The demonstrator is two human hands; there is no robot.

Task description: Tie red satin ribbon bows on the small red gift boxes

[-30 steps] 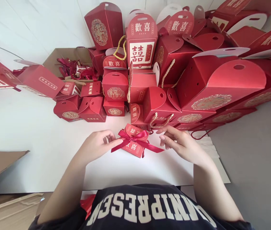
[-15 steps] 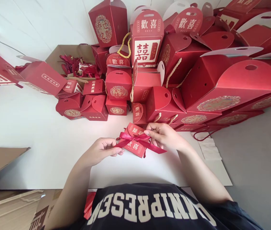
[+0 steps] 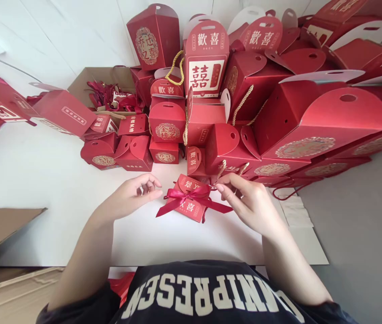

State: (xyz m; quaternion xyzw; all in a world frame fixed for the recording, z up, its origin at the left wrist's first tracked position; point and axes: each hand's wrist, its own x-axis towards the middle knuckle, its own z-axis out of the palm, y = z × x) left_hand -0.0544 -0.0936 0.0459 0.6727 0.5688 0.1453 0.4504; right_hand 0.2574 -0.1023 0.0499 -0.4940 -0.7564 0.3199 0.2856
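A small flat red gift box with white characters lies at an angle on the white table. A shiny crimson ribbon is tied round it in a bow, its two tails spread to left and right. To the left of the box, my left hand hovers with nothing in it, fingers loosely curled and the thumb apart. My right hand is just right of the bow, thumb and forefinger slightly apart close to the right loop. I see nothing held between them.
Red gift boxes are stacked along the back and right, some with gold rope handles. An open cardboard box of ribbons stands at the back left. Cardboard flaps reach in at the left front. White papers lie at the right edge.
Both hands have let go of the bow and drawn apart, the left one to the left and the right one to the right. The left ribbon tail now hangs free on the table.
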